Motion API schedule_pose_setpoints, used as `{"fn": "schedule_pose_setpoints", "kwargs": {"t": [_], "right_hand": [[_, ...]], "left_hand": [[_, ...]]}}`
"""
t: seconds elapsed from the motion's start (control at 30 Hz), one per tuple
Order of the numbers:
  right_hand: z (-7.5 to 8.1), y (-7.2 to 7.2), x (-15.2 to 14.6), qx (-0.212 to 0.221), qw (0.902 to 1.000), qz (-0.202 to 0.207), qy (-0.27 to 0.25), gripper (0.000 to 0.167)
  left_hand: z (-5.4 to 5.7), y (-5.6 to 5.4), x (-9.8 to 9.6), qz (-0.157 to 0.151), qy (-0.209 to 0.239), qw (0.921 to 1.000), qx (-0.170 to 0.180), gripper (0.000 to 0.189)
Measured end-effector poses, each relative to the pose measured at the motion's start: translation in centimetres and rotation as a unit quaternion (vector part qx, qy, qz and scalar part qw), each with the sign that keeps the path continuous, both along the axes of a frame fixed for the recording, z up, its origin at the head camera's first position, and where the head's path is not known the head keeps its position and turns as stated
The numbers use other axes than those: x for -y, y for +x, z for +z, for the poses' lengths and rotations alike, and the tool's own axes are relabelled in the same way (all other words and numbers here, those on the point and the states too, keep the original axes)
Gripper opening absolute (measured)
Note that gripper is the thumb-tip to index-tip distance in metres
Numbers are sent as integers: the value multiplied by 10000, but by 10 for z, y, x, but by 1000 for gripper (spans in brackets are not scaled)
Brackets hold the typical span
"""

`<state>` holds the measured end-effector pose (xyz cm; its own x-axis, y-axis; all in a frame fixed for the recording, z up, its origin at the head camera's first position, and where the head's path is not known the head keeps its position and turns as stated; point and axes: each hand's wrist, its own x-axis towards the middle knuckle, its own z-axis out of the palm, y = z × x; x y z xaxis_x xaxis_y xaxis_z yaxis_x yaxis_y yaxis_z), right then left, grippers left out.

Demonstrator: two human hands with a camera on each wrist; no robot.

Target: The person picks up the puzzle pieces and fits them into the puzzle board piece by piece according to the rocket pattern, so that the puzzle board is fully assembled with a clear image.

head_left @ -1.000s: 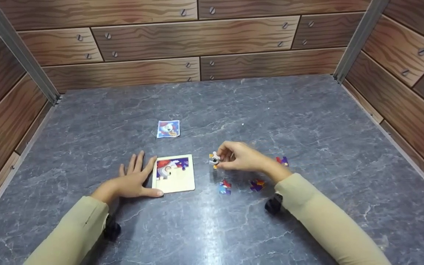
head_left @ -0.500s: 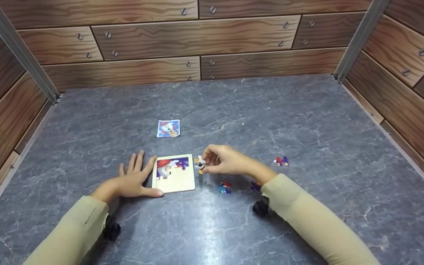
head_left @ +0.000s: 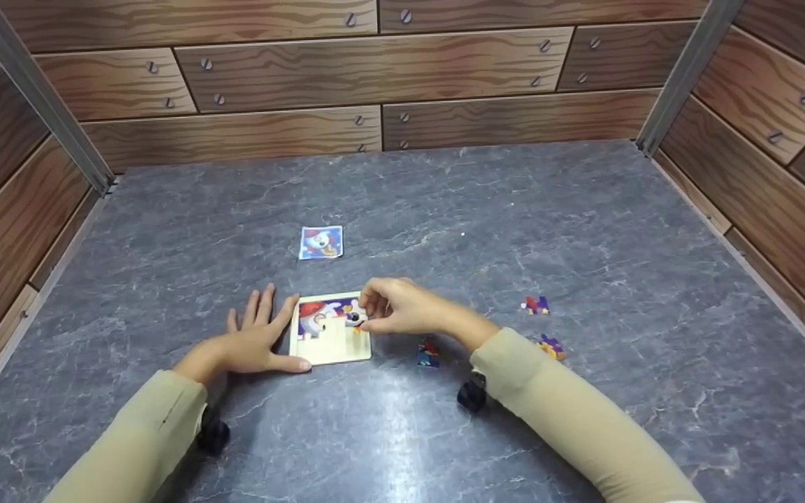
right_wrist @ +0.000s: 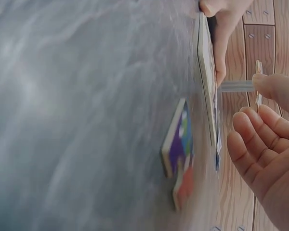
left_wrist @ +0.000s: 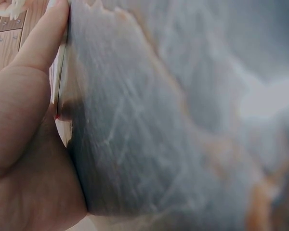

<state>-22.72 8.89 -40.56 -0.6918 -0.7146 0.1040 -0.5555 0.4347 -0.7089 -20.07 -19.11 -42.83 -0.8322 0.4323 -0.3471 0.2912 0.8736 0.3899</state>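
Note:
A square, cream-framed jigsaw tray [head_left: 325, 351] lies flat on the table, with dog-picture pieces [head_left: 313, 318] fitted along its top and left. My left hand [head_left: 252, 342] rests at the tray's left side, fingers spread and straight, thumb at the near left corner. Between thumb and fingertips, my right hand [head_left: 402, 307] pinches a white-and-orange puzzle piece [head_left: 355, 316] over the tray's upper right part. In the right wrist view this puzzle piece [right_wrist: 258, 67] stands edge-on, raised above the tray [right_wrist: 207, 72]. The fingers partly cover it.
Loose puzzle pieces lie right of the tray: a blue-and-red one [head_left: 428, 354] close by, a purple-and-orange one [head_left: 550, 347] and a red-and-purple one [head_left: 535, 305] farther off. A small dog picture card [head_left: 321, 242] lies beyond the tray. Wood-patterned walls [head_left: 374, 70] enclose the table.
My right hand has moved left with the puzzle piece, from the table beside the tray to over its right part. My left hand has stayed put.

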Motion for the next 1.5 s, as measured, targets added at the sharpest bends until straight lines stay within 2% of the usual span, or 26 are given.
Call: {"fn": "schedule_pose_setpoints", "kwargs": {"t": [0.63, 1.07, 1.5], "right_hand": [[-7, -6, 38, -210, 9985, -52, 503, 27], [-11, -11, 47, -320, 9937, -101, 1072, 24], [-13, -10, 51, -604, 9914, -10, 1161, 23]], "left_hand": [[3, -1, -1, -98, 42, 9999, -28, 113], [3, 1, 0, -117, 54, 9999, -74, 114], [2, 2, 1, -108, 61, 9998, -129, 114]]}}
